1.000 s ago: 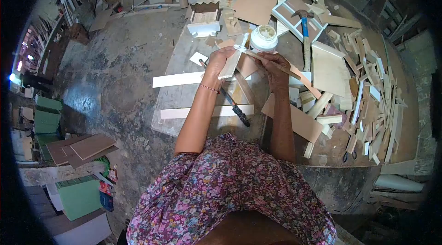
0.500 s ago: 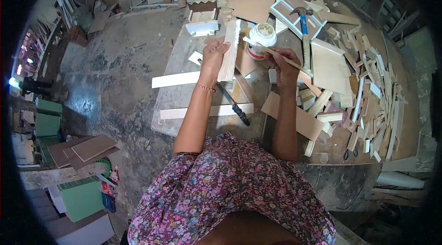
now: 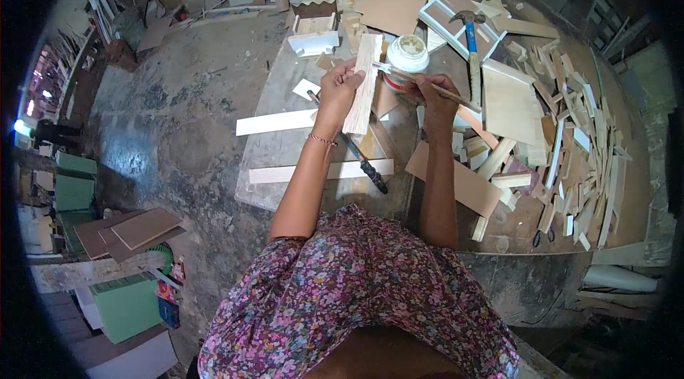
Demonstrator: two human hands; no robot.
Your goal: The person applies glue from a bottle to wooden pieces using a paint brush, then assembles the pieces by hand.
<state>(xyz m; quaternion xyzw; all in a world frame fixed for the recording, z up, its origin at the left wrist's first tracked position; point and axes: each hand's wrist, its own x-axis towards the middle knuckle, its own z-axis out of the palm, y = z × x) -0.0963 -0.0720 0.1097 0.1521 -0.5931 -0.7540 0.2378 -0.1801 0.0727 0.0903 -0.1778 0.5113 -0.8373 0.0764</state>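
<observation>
My left hand (image 3: 340, 88) is closed on a pale wooden strip (image 3: 363, 90), held upright above the table. Pinched in my right hand (image 3: 436, 91) is a thin stick-like tool (image 3: 458, 99), its whitish tip at the strip's right edge. Just behind that tool stands an open white tub (image 3: 408, 55) with a red mark low on its side. A dark-handled rod (image 3: 366, 167) lies below my left hand, across a long pale strip (image 3: 285, 175). Another white strip (image 3: 269, 124) lies left of my wrist.
A hammer (image 3: 470, 37) with a blue handle rests beside a white frame (image 3: 443, 12). Many wood offcuts (image 3: 570, 144) cover the table's right side. A small white wooden piece (image 3: 314, 43) stands at the back left. Scissors (image 3: 543, 238) lie near the front edge.
The wooden strip has turned in my left hand to show more of its broad face. My right hand has moved slightly left, and the tool's tip now meets the strip's edge.
</observation>
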